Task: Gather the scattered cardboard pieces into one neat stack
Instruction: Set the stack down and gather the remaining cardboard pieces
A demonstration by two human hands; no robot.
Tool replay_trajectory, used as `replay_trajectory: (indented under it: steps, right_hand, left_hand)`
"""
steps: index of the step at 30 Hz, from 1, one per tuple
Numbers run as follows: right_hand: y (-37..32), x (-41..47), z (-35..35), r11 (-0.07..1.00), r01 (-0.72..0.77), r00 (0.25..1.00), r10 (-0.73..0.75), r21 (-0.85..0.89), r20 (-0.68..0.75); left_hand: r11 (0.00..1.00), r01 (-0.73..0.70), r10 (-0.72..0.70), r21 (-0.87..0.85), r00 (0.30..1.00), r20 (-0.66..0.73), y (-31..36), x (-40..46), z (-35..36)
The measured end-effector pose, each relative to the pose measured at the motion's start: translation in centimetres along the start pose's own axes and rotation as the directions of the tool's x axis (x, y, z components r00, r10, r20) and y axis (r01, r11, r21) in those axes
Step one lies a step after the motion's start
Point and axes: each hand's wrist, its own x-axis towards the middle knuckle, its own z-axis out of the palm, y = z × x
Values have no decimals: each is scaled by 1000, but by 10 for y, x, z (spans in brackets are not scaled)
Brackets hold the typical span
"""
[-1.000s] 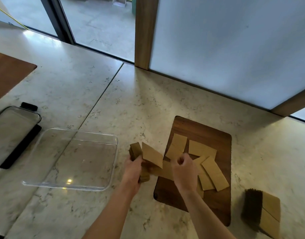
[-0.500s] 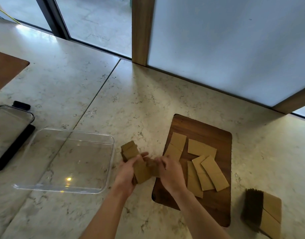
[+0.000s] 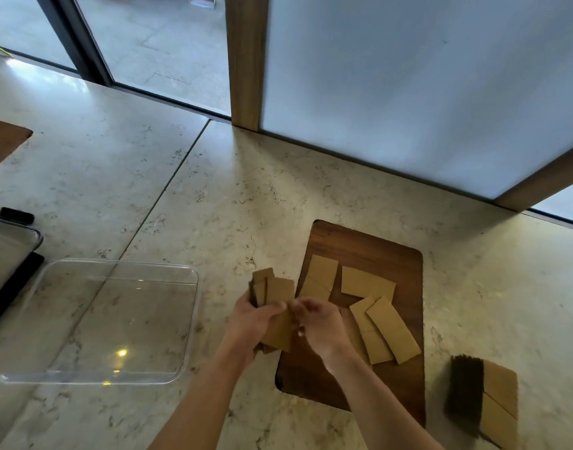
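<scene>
My left hand [image 3: 251,323] grips a bundle of brown cardboard pieces [image 3: 277,292], held upright just left of the dark wooden board [image 3: 369,245]. My right hand [image 3: 320,323] presses against the bundle's right side, fingers curled on its lower edge. Several loose cardboard pieces [image 3: 366,282] lie scattered flat on the board, two long ones [image 3: 392,329] overlapping at its right. Another thick stack of cardboard [image 3: 499,401] stands on the counter at the lower right.
A clear plastic tray [image 3: 116,271] sits on the marble counter left of my hands. A black-framed glass lid or tray [image 3: 12,241] lies at the far left edge. A frosted panel with wooden posts [image 3: 246,60] rises behind the board.
My right hand has carried a piece from the board over to the bundle in my left hand, and both hands now close on the bundle.
</scene>
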Motion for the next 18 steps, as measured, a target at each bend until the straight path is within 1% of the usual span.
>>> replay_trajectory:
  steps: [1,2,3,4,5,6,7,8,9,10,11,12,13,14,15,16,17,18]
  right_hand:
    - [-1,4,3,999,28,996,-32,-40,-84]
    - [-5,12,0,994,35,969,-59,-103,-238]
    - [-8,21,-5,983,19,909,-92,-181,-407]
    - [-13,26,-10,965,-27,851,-115,-262,-512]
    - [-17,32,-10,934,-92,831,-119,-346,-543]
    - [-19,36,-6,890,-133,851,-123,-437,-510]
    - [-20,40,-1,846,-126,879,-146,-518,-453]
    - [-21,44,2,821,-85,898,-182,-564,-400]
    - [-24,45,6,826,-16,903,-230,-564,-362]
    - [-25,49,2,868,48,899,-254,-494,-358]
    - [-27,50,-3,929,95,901,-233,-359,-366]
    - [-29,51,-10,977,106,914,-169,-183,-368]
    - [-32,49,-15,996,92,946,-85,7,-314]
    - [-34,46,-17,987,56,976,-22,152,-217]
    - [-31,44,-21,975,28,993,-1,221,-121]
    - [-28,40,-23,976,38,998,-25,214,-64]
    - [-23,37,-33,980,75,996,-63,184,-68]
    - [-20,33,-46,987,117,984,-101,111,-144]
  left_hand:
    - [998,19,-19,-61,1000,11,0,3,0]
    - [989,25,-20,-143,999,36,1,7,2]
    - [976,25,-15,-218,999,44,4,10,2]
    - [961,19,-9,-275,999,35,6,12,0]
    - [955,9,-5,-296,1000,13,9,17,0]
    - [957,-5,-3,-292,1000,-26,11,21,-1]
    - [970,-24,7,-241,998,-70,13,25,1]
    - [984,-52,33,-170,993,-111,16,31,4]
    - [990,-98,82,-98,984,-155,18,32,3]
    - [989,-145,139,-24,974,-176,23,35,8]
    - [983,-180,185,45,967,-176,29,34,12]
    - [974,-199,214,106,965,-149,35,36,20]
    - [966,-202,221,160,969,-107,39,36,26]
    - [960,-194,211,199,975,-65,42,38,33]
    - [961,-178,186,210,982,-20,43,41,41]
    - [969,-158,158,188,987,18,42,43,46]
    - [982,-130,123,135,991,61,38,46,53]
    - [994,-96,89,51,990,111,34,46,56]
